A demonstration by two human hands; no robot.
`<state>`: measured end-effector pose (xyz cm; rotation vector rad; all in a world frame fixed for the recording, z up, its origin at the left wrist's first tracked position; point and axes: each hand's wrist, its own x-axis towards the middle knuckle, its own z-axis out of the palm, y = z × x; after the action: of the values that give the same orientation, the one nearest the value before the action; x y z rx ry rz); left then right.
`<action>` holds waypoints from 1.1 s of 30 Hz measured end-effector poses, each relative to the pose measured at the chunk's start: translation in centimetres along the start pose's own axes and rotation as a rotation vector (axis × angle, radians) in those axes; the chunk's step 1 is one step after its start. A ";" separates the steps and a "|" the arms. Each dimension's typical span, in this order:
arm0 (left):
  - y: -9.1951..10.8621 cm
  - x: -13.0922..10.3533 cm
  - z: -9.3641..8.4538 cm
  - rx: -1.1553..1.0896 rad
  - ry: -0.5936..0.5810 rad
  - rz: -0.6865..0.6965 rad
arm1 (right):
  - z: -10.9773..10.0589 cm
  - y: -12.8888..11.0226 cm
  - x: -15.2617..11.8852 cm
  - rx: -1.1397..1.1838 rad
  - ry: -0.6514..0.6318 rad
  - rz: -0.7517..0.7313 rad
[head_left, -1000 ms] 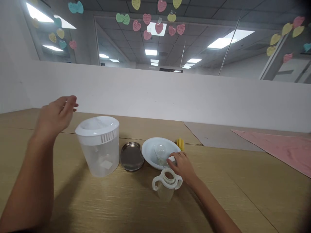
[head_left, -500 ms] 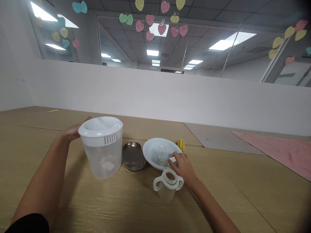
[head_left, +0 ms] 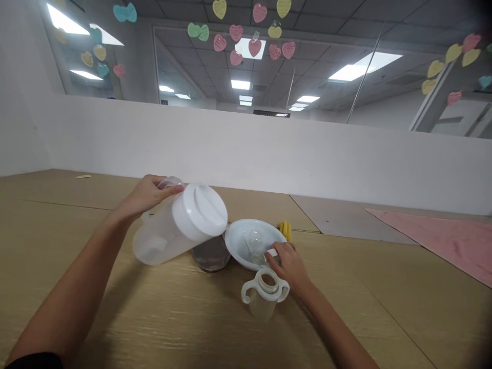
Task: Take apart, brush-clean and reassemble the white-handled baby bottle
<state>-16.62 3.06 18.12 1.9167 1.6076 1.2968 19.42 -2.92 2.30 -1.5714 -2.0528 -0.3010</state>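
Observation:
My left hand (head_left: pixel 156 195) grips the clear handle of a translucent plastic pitcher (head_left: pixel 165 236) with a white lid. The pitcher is raised and tilted, its lid leaning right above a round metal tray (head_left: pixel 211 254). My right hand (head_left: pixel 289 262) is closed at the right rim of a white bowl (head_left: pixel 234 241), pinching a small white piece (head_left: pixel 272 252) whose kind I cannot make out. Inside the bowl lies a clear rounded object (head_left: pixel 255 239). Just in front stands a two-handled baby bottle (head_left: pixel 263 302) with its mouth uncovered.
Small yellow pieces (head_left: pixel 285 229) lie behind the bowl on the wood-patterned table (head_left: pixel 161 318). A pink cloth (head_left: pixel 446 236) is spread at the far right. A low white wall (head_left: pixel 230 148) with glass above it bounds the back.
The pitcher has gone from upright on the table to raised and tipped rightward, with my left hand now visible on its handle. My right hand has stayed at the bowl.

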 end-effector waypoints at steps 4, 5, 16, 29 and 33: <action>2.3 -1.8 1.7 0.090 0.027 0.091 | 0.2 0.2 0.0 0.017 0.021 -0.015; 2.6 -2.1 2.1 0.111 0.037 0.114 | 0.3 0.3 -0.1 0.023 0.021 -0.019; 3.2 -3.1 3.0 0.342 0.093 0.293 | 0.2 0.4 -0.2 0.028 0.001 -0.026; 3.2 -3.3 2.9 0.400 0.117 0.284 | 0.4 0.4 -0.2 0.045 -0.007 -0.014; 3.2 -3.3 3.0 0.403 0.114 0.286 | 0.4 0.5 -0.2 0.041 -0.008 -0.024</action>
<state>-12.15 -0.03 17.46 2.4275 1.8136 1.2805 19.77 -2.75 1.74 -1.5265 -2.0723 -0.2600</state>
